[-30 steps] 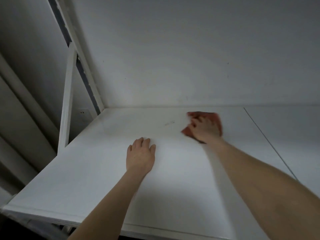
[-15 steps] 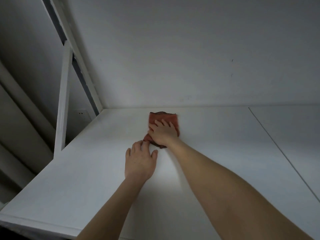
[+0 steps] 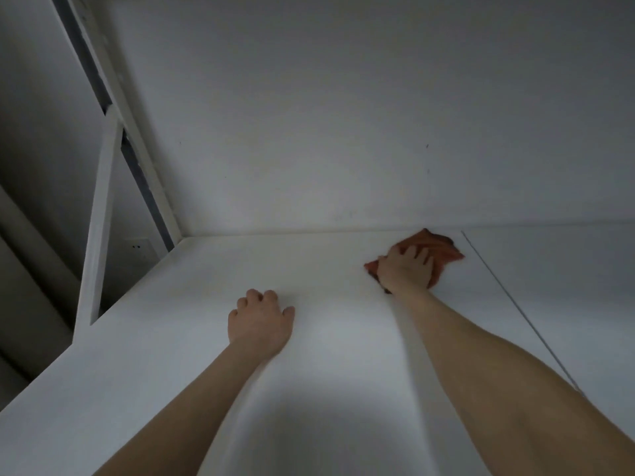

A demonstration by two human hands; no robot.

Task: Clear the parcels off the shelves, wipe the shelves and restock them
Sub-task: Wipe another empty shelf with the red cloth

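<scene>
A bare white shelf board (image 3: 171,338) fills the lower view, and no parcels show on it. My right hand (image 3: 405,269) presses flat, fingers spread, on a reddish-orange cloth (image 3: 439,247) near the shelf's back edge, right of centre. My left hand (image 3: 261,321) rests palm down on the shelf's middle, its fingertips curled under against the board, holding nothing.
A white wall (image 3: 343,115) rises straight behind the shelf. A white upright post (image 3: 99,214) and a slanted frame bar (image 3: 113,80) stand at the shelf's left end. A thin seam (image 3: 515,304) runs front to back on the right, just beyond the cloth.
My right hand slid the cloth left toward my left hand, then back right along the rear edge. My left hand stayed in place and its fingers curled under.
</scene>
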